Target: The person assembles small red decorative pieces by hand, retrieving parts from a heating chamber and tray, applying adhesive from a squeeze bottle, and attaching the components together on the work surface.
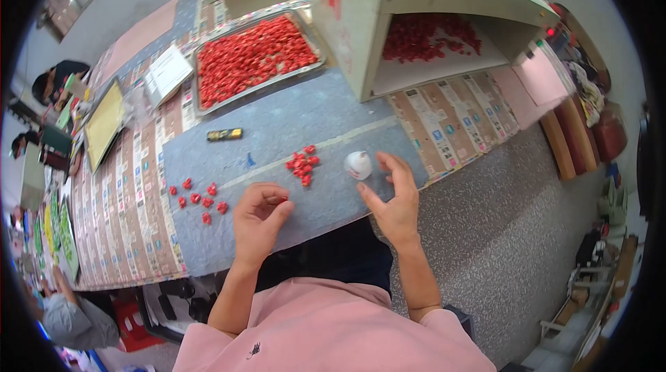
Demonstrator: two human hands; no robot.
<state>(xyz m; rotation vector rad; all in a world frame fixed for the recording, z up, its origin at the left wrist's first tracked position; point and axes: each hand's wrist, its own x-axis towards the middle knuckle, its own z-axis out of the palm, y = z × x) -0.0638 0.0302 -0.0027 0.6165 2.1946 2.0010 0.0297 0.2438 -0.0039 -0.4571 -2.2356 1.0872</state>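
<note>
Your left hand [257, 225] pinches a red piece [284, 200] — your right hand [399, 211] is spread just beside the bottle [358, 165], right of a red pile [302, 164].

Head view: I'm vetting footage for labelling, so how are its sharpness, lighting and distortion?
Head view, middle: the bottle and red pieces on the mat look fairly sharp, evenly lit; head view, upper right: the inside of the box is shaded, its top edge bowed; head view, rim: black corners, with things at far left squeezed and soft.
</note>
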